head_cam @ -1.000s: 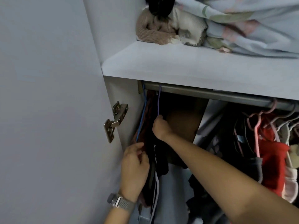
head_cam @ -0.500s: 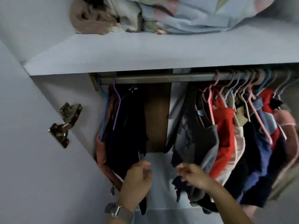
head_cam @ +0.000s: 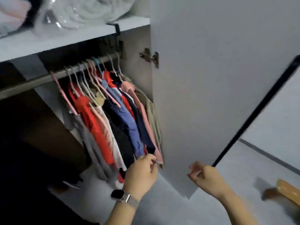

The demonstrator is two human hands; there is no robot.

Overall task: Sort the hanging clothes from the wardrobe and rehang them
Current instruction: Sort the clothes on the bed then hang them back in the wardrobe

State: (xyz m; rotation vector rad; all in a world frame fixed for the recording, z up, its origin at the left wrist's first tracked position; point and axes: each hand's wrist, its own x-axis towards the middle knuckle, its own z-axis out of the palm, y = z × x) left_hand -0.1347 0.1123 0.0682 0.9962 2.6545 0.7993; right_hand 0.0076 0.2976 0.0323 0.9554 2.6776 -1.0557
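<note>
Two hands at the wardrobe

Clothes (head_cam: 112, 117) hang bunched on a rail (head_cam: 40, 81), near the open door (head_cam: 211, 78). Left hand (head_cam: 140, 173), with a watch (head_cam: 117, 194) on its wrist, pinches a pink hem (head_cam: 158, 157). Right hand (head_cam: 204, 177) hovers before the door, fingers (head_cam: 194, 168) loosely curled, holding nothing.

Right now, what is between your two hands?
In the head view, the bottom edge of the open wardrobe door stands between the left hand, at the hems of the hanging clothes, and the empty right hand.
</note>
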